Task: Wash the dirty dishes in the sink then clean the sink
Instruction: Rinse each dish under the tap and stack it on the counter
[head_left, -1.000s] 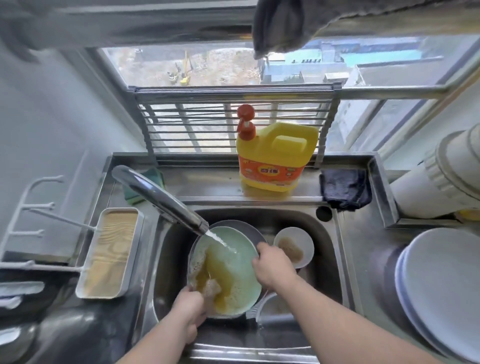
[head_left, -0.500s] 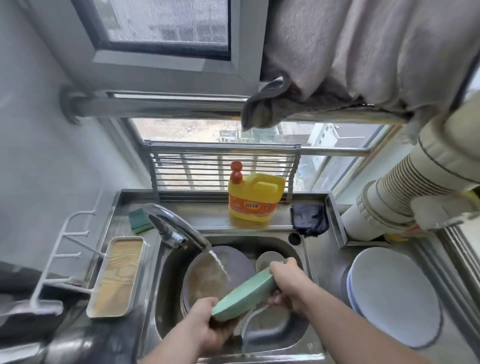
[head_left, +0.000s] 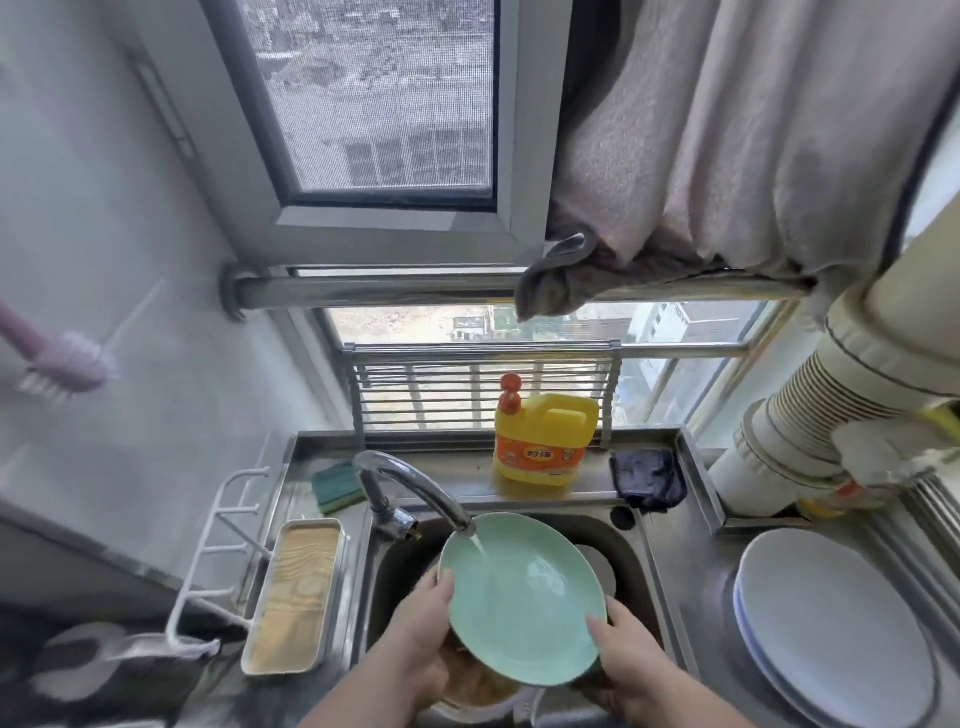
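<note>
**Two hands hold one green plate under the tap**

One green plate (head_left: 524, 597) sits above the sink (head_left: 641, 564), held face up and tilted, its hollow turned toward the camera. In this view it reads as an oval whose long axis runs from the far left, under the spout, to the near right. A thin stream of water from the tap (head_left: 415, 486) lands on its upper left part.

The left hand (head_left: 415, 639) grips the plate's left rim, thumb lying over the edge onto the face, the other fingers hidden behind it. The right hand (head_left: 628, 654) grips the near right rim, thumb on the face, fingers curled underneath.

Below the plate, toward the sink's front edge, a dish with brown residue (head_left: 478, 686) shows partly. Behind the plate's right edge a grey dish (head_left: 597, 569) peeks out.

On the ledge along the sink's back edge stand a yellow soap bottle (head_left: 543, 439) with a red pump, a green sponge (head_left: 337, 486) toward the left corner and a dark cloth (head_left: 649, 478) toward the right corner. A metal rack (head_left: 483, 384) leans upright behind them against the window.

On the counter left of the sink lies a long tray (head_left: 293, 595) with a wood-grain inside. On the counter to the right rests a stack of white plates (head_left: 831, 623).
</note>
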